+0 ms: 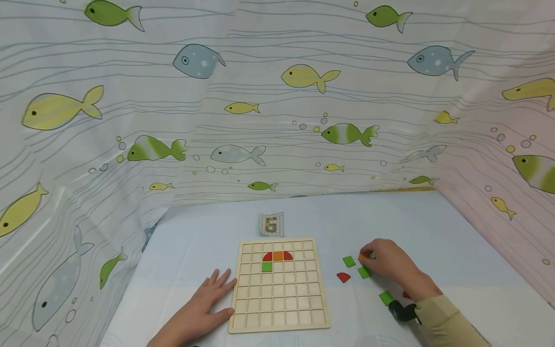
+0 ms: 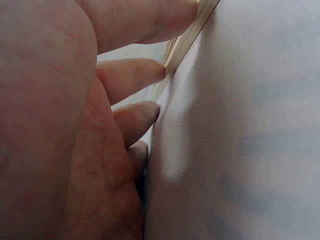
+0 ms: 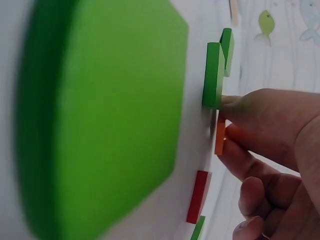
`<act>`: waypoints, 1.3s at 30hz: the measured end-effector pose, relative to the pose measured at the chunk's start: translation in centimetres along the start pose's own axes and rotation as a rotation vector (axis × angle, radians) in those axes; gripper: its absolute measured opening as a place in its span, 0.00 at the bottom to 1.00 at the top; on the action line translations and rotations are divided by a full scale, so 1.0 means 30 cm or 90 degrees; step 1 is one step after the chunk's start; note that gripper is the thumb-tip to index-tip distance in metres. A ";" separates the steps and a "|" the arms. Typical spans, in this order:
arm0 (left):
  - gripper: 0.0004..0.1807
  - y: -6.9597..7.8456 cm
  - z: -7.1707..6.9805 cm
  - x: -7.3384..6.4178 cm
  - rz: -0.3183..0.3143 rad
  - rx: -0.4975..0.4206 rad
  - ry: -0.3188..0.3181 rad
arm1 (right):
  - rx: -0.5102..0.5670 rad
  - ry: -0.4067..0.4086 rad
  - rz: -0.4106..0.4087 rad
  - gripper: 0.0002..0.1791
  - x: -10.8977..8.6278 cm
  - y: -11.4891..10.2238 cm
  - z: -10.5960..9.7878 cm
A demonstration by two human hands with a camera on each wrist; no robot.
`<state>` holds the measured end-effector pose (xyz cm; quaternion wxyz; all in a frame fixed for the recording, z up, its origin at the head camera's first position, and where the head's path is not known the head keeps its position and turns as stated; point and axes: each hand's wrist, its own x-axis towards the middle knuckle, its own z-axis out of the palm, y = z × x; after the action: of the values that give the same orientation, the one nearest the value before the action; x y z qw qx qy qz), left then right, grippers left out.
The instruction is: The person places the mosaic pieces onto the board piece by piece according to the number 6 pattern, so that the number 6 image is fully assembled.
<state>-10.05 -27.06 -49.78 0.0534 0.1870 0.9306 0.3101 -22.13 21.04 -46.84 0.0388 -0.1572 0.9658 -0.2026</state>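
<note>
A pale wooden grid board (image 1: 277, 289) lies on the table. In its upper cells sit a red curved tile (image 1: 268, 257), an orange square tile (image 1: 278, 256), another red curved tile (image 1: 288, 256) and, below them, a green square tile (image 1: 266, 266). My left hand (image 1: 201, 303) rests with fingers spread, fingertips and thumb touching the board's left edge. Right of the board, my right hand (image 1: 392, 262) pinches an orange tile (image 3: 220, 134) between thumb and fingers, low over the table beside a green tile (image 3: 213, 75).
Around my right hand lie loose green tiles (image 1: 349, 261) and red tiles (image 1: 343, 277). Another green tile (image 1: 386, 298) is near the dark wrist strap (image 1: 403, 312). Behind the board is a small pattern card (image 1: 271, 225). A fish-print curtain (image 1: 269, 135) stands around the table.
</note>
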 end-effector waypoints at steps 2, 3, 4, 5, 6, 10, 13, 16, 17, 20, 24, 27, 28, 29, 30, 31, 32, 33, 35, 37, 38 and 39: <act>0.36 0.000 0.001 0.000 -0.005 0.000 -0.003 | -0.006 0.001 -0.002 0.08 0.009 -0.003 -0.001; 0.36 0.000 0.001 0.000 -0.007 0.000 -0.004 | -0.009 0.002 -0.002 0.09 0.015 -0.006 -0.001; 0.36 0.000 0.001 0.000 -0.008 -0.001 -0.005 | -0.011 0.002 -0.002 0.09 0.020 -0.011 -0.001; 0.36 0.000 0.000 0.000 -0.008 -0.001 -0.005 | -0.011 0.001 -0.005 0.09 0.026 -0.016 -0.002; 0.36 0.000 0.000 0.001 -0.008 -0.002 -0.006 | -0.010 0.001 -0.010 0.09 0.031 -0.023 -0.004; 0.37 0.000 -0.001 0.002 -0.009 -0.001 -0.005 | 0.006 0.002 -0.034 0.07 0.047 -0.062 -0.012; 0.37 -0.001 0.000 0.004 -0.015 -0.004 -0.008 | 0.015 0.005 -0.066 0.06 0.061 -0.093 -0.008; 0.37 -0.001 0.000 0.006 -0.020 -0.008 -0.011 | 0.019 0.005 -0.095 0.07 0.078 -0.124 0.004; 0.37 -0.001 0.000 0.005 -0.018 -0.007 -0.010 | 0.020 0.004 -0.106 0.07 0.084 -0.135 0.009; 0.37 -0.002 0.000 0.004 -0.007 -0.002 -0.005 | 0.016 0.001 -0.134 0.06 0.099 -0.171 0.025; 0.36 -0.004 0.000 0.001 0.009 0.000 0.005 | -0.006 -0.003 -0.169 0.07 0.115 -0.221 0.052; 0.36 -0.005 0.000 0.001 0.013 -0.003 0.006 | -0.016 -0.013 -0.187 0.08 0.122 -0.264 0.071; 0.36 -0.005 0.000 0.001 0.013 -0.004 0.005 | -0.015 -0.018 -0.190 0.08 0.124 -0.280 0.077; 0.36 -0.006 0.000 0.001 0.013 -0.004 0.004 | -0.012 -0.024 -0.191 0.07 0.125 -0.295 0.082; 0.36 -0.006 0.000 0.001 0.011 -0.005 0.003 | -0.014 -0.028 -0.193 0.07 0.126 -0.311 0.088; 0.36 -0.006 0.000 0.001 0.009 -0.006 0.002 | -0.015 -0.031 -0.198 0.06 0.128 -0.324 0.093; 0.36 -0.006 0.000 0.001 0.008 -0.007 0.001 | -0.020 -0.034 -0.202 0.06 0.130 -0.338 0.099; 0.36 -0.006 0.000 0.001 0.006 -0.007 -0.001 | -0.027 -0.036 -0.209 0.05 0.132 -0.350 0.106; 0.36 -0.005 0.000 0.001 0.002 -0.007 -0.003 | -0.041 -0.036 -0.228 0.05 0.138 -0.373 0.120; 0.36 -0.004 -0.001 0.002 0.000 -0.007 -0.003 | -0.056 -0.034 -0.254 0.05 0.144 -0.392 0.132; 0.36 -0.003 -0.001 0.002 -0.003 -0.007 -0.004 | -0.059 -0.033 -0.265 0.05 0.148 -0.401 0.137; 0.36 -0.003 -0.001 0.002 -0.002 -0.005 -0.004 | -0.060 -0.032 -0.274 0.05 0.151 -0.411 0.142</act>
<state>-10.15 -27.12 -49.82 0.0573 0.1860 0.9296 0.3130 -22.29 7.26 -45.81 0.0113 -0.3666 0.9170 -0.1566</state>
